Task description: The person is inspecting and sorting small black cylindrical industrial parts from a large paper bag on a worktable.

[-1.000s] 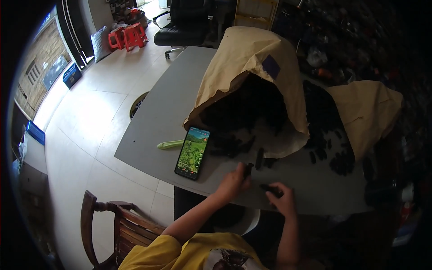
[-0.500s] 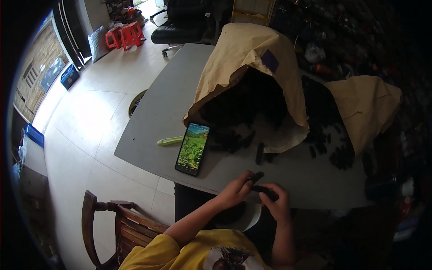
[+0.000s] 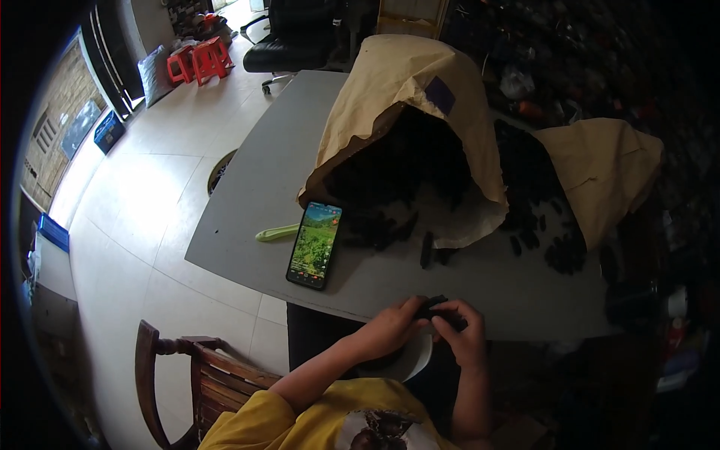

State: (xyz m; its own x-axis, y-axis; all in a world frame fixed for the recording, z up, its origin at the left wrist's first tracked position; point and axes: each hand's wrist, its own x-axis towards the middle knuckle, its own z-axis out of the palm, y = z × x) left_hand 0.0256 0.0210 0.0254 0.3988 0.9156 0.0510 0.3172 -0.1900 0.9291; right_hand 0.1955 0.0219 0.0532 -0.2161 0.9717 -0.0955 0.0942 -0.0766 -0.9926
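Note:
At the table's near edge, my left hand (image 3: 391,328) and my right hand (image 3: 463,334) meet, both closed on small black stick-like pieces (image 3: 430,306). The fingers partly cover these pieces, and what they are made of is too dark to tell. Below the hands shows the rim of a white container (image 3: 424,363) with dark contents. Beyond them, a large brown paper sack (image 3: 367,97) lies with its mouth toward me, dark inside. Loose black pieces (image 3: 375,231) spill from it onto the grey table (image 3: 247,202).
A lit phone (image 3: 313,246) lies left of the spill, beside a light-green handled tool (image 3: 276,233). On the right is a second brown sack (image 3: 607,169) with more black pieces (image 3: 564,255). A wooden chair (image 3: 225,367) stands at lower left; red stools (image 3: 210,60) are farther off.
My hands have come closer together, and the two separately visible black pieces now meet between the fingers. The whole view has shifted slightly.

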